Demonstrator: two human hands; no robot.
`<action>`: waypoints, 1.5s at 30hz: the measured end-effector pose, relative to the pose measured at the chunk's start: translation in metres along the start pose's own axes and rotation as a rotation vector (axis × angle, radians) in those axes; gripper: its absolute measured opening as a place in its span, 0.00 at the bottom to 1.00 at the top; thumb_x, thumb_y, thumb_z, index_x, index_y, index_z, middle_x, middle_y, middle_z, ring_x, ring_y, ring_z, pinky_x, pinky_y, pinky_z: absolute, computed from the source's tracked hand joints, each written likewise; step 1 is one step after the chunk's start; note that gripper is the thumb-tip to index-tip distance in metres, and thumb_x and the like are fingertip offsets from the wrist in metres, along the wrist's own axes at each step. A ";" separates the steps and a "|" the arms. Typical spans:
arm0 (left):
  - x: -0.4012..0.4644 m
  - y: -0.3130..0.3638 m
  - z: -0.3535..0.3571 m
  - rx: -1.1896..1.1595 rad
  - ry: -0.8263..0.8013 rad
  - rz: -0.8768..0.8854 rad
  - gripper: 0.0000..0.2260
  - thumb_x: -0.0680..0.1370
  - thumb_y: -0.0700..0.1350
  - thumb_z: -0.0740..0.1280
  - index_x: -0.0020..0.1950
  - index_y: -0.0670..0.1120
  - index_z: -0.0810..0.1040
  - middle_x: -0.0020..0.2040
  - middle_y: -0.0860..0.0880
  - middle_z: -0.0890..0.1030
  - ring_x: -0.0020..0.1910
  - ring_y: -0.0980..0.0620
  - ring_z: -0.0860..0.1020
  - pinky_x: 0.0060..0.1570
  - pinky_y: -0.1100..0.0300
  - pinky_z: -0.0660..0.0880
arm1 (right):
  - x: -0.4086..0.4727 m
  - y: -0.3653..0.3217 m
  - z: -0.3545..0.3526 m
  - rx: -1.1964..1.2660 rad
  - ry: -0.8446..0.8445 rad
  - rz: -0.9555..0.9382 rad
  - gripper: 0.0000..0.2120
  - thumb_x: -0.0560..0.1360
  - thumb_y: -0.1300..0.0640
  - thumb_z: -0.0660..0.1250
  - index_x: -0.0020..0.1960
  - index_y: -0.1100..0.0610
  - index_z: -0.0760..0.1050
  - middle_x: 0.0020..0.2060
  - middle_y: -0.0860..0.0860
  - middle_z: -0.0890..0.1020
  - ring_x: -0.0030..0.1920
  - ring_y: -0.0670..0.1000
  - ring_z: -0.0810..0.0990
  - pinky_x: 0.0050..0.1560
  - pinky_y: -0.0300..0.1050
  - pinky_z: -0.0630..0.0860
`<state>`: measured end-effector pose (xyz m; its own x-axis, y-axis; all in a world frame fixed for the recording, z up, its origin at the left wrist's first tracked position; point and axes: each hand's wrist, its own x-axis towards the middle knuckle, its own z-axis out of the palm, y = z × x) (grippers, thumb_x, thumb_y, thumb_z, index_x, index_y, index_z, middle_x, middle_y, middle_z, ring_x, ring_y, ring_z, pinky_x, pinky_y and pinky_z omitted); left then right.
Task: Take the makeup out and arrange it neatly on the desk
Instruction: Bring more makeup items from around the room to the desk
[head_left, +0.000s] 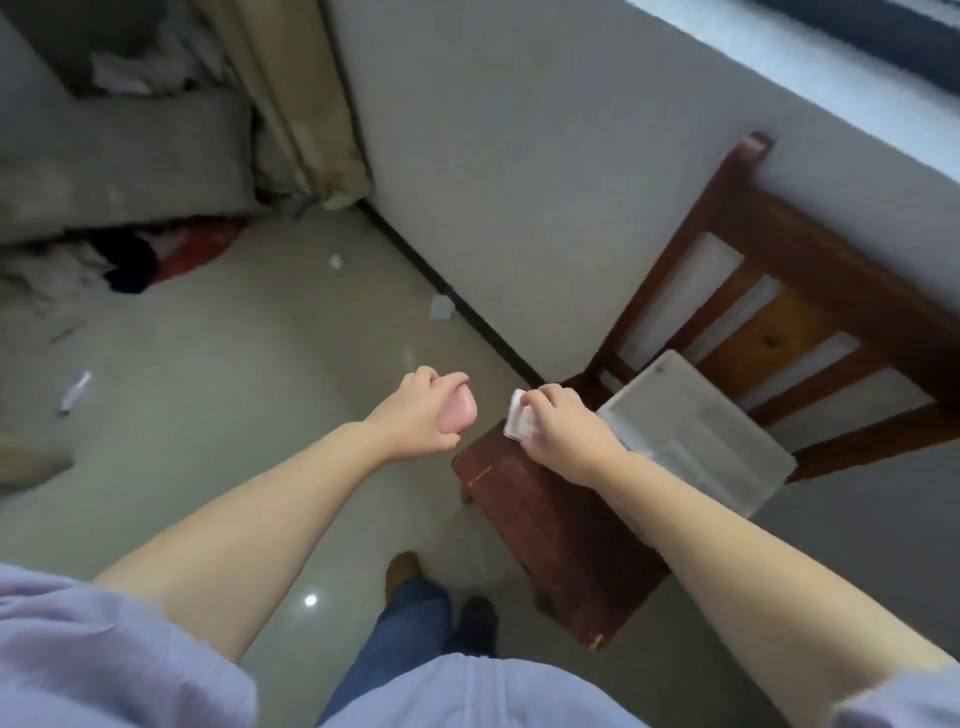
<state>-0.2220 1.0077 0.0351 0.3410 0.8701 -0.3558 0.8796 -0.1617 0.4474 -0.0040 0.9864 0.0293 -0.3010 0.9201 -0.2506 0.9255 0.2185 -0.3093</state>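
Head view: pink case (460, 410) (rounded end rightward) in left hand (423, 415).

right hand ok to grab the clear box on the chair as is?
Probably not yet. The right hand already pinches a small clear case, so its fingers are occupied. The clear box lies just beside it on the wooden chair with nothing between them; reach looks fine once the hand is free.

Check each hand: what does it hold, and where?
Left hand wraps a pink rounded item around its upper part; right hand grips a small clear case by one side.
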 end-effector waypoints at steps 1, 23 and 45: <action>-0.018 -0.010 -0.001 -0.016 0.035 -0.046 0.34 0.72 0.50 0.69 0.74 0.52 0.58 0.64 0.45 0.64 0.66 0.45 0.63 0.62 0.54 0.69 | 0.006 -0.013 0.000 -0.045 0.000 -0.064 0.20 0.76 0.56 0.61 0.66 0.59 0.65 0.64 0.56 0.68 0.64 0.59 0.67 0.56 0.53 0.73; -0.586 -0.169 0.124 -0.250 0.503 -0.999 0.31 0.71 0.49 0.67 0.71 0.54 0.58 0.64 0.46 0.63 0.67 0.45 0.63 0.58 0.50 0.73 | -0.156 -0.473 0.168 -0.335 -0.300 -1.169 0.25 0.75 0.49 0.63 0.69 0.54 0.63 0.65 0.53 0.67 0.67 0.55 0.65 0.58 0.48 0.73; -0.993 -0.318 0.226 -0.432 0.932 -1.544 0.32 0.71 0.49 0.68 0.72 0.52 0.60 0.63 0.46 0.65 0.63 0.46 0.67 0.60 0.52 0.71 | -0.380 -0.920 0.374 -0.520 -0.441 -1.861 0.23 0.76 0.49 0.62 0.68 0.56 0.63 0.67 0.53 0.66 0.68 0.55 0.64 0.60 0.46 0.72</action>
<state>-0.7650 0.0894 0.0609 -0.9843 0.0799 -0.1573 0.0083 0.9115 0.4112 -0.8268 0.3142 0.0656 -0.7559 -0.6277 -0.1862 -0.6015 0.7781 -0.1813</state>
